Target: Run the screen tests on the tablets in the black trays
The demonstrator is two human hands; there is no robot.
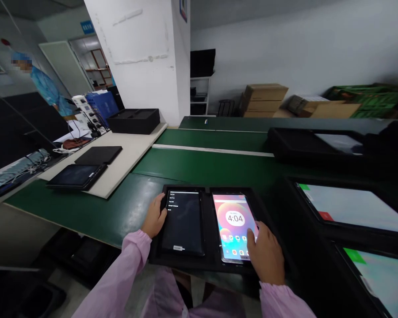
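In the head view, a black foam tray [207, 221] lies on the green table near its front edge, with two tablets side by side in it. The left tablet [182, 225] has a black screen with a short white text menu. On the right tablet [230, 207] a colourful home screen reads 4:04. My left hand [155, 216] rests at the left edge of the tray and left tablet, thumb and forefinger apart. My right hand [267, 254] is at the right tablet's right edge, thumb over the screen; its other fingers curl by the edge, partly hidden.
More lit tablets [354, 205] lie in black trays to my right. Another black tray [315, 143] sits farther back. At left, a dark tablet [74, 176] and a black box [134, 120] stand by a pale board [132, 152]. A person [48, 86] in blue is beyond.
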